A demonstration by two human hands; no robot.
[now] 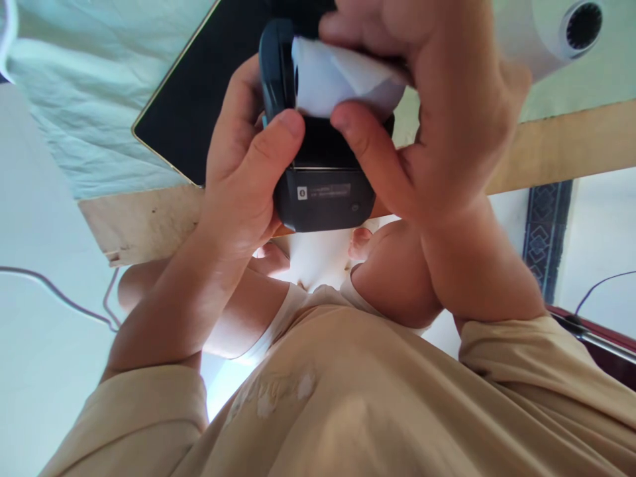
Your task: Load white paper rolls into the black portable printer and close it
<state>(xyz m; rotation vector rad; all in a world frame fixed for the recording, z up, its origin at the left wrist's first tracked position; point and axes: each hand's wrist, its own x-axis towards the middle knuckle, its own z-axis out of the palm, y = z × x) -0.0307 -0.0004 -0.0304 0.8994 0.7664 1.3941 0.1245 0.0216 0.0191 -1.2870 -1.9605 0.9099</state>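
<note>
Bright, soft daylight washes the pale floor (34, 278) nearly white below the desk edge, shadows stay faint, the near beige cotton shirt (377, 404) blurs, and straight lines bow toward the corners.

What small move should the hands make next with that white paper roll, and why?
Probably press the paper roll down into the black device. The right hand pinches the roll at the device's open top, not yet seated, while the left hand grips the device's side.
</note>
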